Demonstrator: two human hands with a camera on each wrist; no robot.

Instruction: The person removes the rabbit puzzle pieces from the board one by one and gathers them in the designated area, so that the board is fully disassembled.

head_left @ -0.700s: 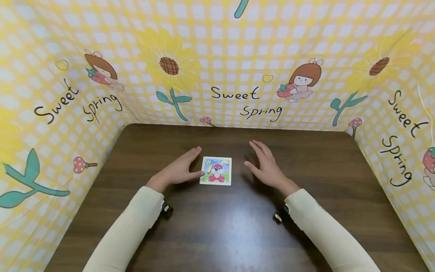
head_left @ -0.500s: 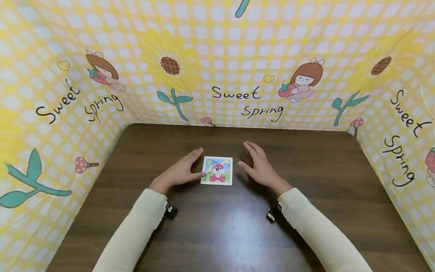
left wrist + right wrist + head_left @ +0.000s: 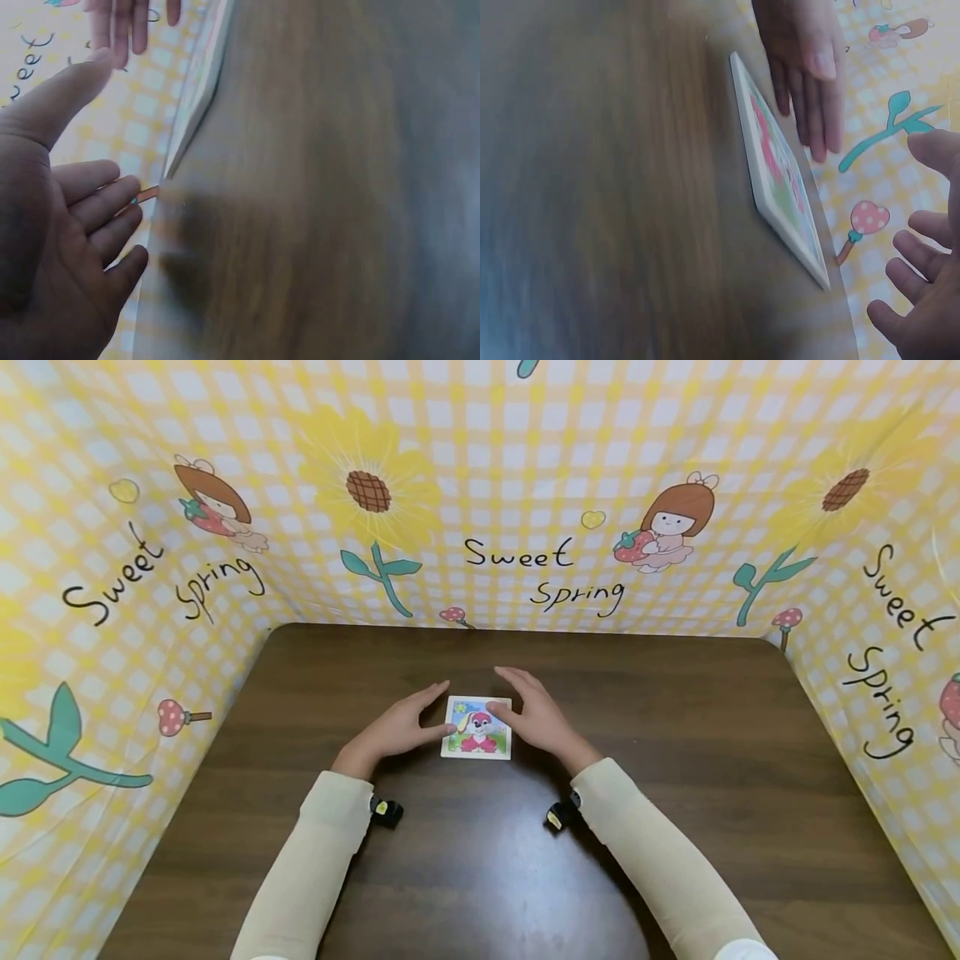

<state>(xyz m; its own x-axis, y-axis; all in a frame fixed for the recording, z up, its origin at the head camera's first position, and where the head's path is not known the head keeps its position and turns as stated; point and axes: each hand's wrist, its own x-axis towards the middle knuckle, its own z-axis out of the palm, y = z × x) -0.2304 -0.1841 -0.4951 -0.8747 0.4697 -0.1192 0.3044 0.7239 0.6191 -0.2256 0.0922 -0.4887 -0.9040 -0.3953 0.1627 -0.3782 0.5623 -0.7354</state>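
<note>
A square picture board with a white border and a cartoon long-eared animal in red lies flat on the table; it looks like a small picture puzzle. On its left side is my left hand, fingers stretched and thumb tip over the left border. My right hand hovers at the right side, its thumb covering the board's upper right part. In the right wrist view the board shows as a thin slab, with the right hand apart from it. Neither hand grips anything.
The dark brown wooden table has rounded far corners. A yellow checked cloth with flowers and lettering hangs along its back and both sides. Each wrist wears a small black camera, such as the left wrist camera.
My right hand has moved left, from well beside the board to partly over it. The left hand stays close to the board's left edge. The head view has shifted slightly.
</note>
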